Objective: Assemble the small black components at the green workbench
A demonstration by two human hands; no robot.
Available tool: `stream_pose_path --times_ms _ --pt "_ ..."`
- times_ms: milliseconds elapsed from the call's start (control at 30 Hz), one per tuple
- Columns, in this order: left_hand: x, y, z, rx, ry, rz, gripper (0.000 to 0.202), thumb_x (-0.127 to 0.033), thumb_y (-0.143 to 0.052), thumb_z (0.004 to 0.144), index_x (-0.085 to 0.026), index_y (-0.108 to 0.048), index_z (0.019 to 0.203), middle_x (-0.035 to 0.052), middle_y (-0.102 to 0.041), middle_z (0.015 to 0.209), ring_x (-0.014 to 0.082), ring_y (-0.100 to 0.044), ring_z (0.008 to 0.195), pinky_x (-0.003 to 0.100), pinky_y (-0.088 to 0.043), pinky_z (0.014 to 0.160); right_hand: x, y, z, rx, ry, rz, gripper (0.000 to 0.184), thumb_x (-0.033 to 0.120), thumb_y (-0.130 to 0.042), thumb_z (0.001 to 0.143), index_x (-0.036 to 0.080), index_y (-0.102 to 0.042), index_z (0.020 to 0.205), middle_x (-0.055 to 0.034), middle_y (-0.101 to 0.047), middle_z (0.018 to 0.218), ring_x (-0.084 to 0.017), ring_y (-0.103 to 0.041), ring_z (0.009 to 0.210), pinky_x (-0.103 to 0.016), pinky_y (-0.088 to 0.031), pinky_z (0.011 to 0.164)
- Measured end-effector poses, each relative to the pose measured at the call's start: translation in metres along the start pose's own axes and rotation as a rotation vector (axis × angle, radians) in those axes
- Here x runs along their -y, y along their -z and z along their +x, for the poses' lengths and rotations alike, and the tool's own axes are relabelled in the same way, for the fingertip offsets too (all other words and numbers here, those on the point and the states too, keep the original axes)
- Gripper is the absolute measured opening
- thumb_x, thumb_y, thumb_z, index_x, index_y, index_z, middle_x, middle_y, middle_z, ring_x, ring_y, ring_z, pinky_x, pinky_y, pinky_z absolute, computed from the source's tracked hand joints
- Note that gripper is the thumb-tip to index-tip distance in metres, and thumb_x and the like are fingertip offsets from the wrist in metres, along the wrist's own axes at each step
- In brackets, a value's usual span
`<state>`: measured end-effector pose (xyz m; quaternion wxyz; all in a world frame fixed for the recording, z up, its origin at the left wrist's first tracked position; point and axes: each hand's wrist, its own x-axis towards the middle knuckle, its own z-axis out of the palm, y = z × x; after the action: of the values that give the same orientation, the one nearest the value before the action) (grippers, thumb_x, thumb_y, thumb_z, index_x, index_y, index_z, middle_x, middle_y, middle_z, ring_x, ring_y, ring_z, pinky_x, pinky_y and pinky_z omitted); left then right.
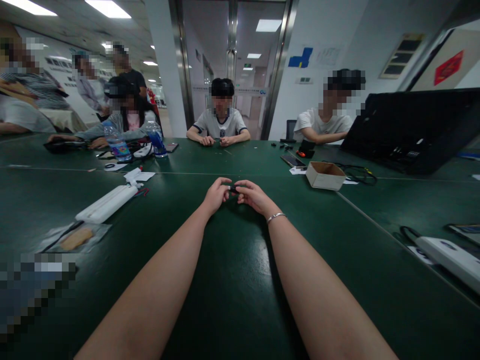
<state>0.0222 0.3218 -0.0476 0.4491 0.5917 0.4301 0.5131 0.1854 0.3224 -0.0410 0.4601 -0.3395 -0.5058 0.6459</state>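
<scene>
Left hand (215, 196) and right hand (257, 196), fingers pinching a small black object (233, 189) at either side; box (327, 182) right of the object.

Ceiling lights (108, 8): flat panels, so we reckon office
Tabletop (225, 285): shared, monitor (408, 132) toward far edge
Doors (206, 45): glass, past that edge

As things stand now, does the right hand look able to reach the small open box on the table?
Probably yes: no object shows between the right hand and the box. However, it holds a small black item, which it may need to release first.
</scene>
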Motion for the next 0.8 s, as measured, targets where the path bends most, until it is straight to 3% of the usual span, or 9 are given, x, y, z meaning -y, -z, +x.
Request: stream_pose_path --times_ms 267,500,667,800 --pt "0.003 -0.001 0.000 -0.035 0.001 0.121 0.028 -0.045 -0.045 0.089 -0.018 -0.050 0.084 -0.0057 -0.049 0.046 0.0090 -0.043 0.039 0.020 -0.031 0.045 -0.001 0.000 0.000 -0.010 -0.006 0.014 0.020 0.010 -0.068 0.079 0.016 -0.059 0.096 -0.0014 -0.067 0.075 -0.007 -0.057 0.050 -0.018 -0.054 0.051" --pt "-0.006 0.006 -0.007 -0.161 0.006 0.528 0.060 -0.068 -0.033 0.086 -0.019 -0.054 0.060 0.0012 -0.054 0.056 0.0147 -0.049 0.053 0.027 -0.030 0.053 0.003 -0.001 -0.002 0.045 -0.024 -0.025 0.019 0.007 -0.062 0.082 0.016 -0.061 0.098 -0.0028 -0.068 0.078 -0.008 -0.058 0.051 -0.020 -0.057 0.055" --pt "-0.011 0.006 -0.010 -0.178 0.036 0.540 0.058 -0.059 -0.024 0.091 -0.019 -0.056 0.062 0.0037 -0.057 0.062 0.0172 -0.052 0.060 0.028 -0.033 0.059 0.003 -0.001 -0.002 0.057 -0.036 -0.033 0.017 0.007 -0.062 0.083 0.015 -0.061 0.098 -0.0024 -0.067 0.074 -0.008 -0.059 0.051 -0.019 -0.056 0.055" --pt "-0.005 0.004 -0.006 -0.167 -0.065 0.335 0.025 -0.038 -0.043 0.086 -0.020 -0.060 0.082 -0.0012 -0.055 0.062 0.0140 -0.051 0.058 0.025 -0.036 0.056 0.002 -0.002 -0.001 0.005 -0.025 0.001 0.016 0.006 -0.061 0.083 0.015 -0.060 0.097 -0.0036 -0.068 0.077 -0.008 -0.059 0.051 -0.019 -0.056 0.055"
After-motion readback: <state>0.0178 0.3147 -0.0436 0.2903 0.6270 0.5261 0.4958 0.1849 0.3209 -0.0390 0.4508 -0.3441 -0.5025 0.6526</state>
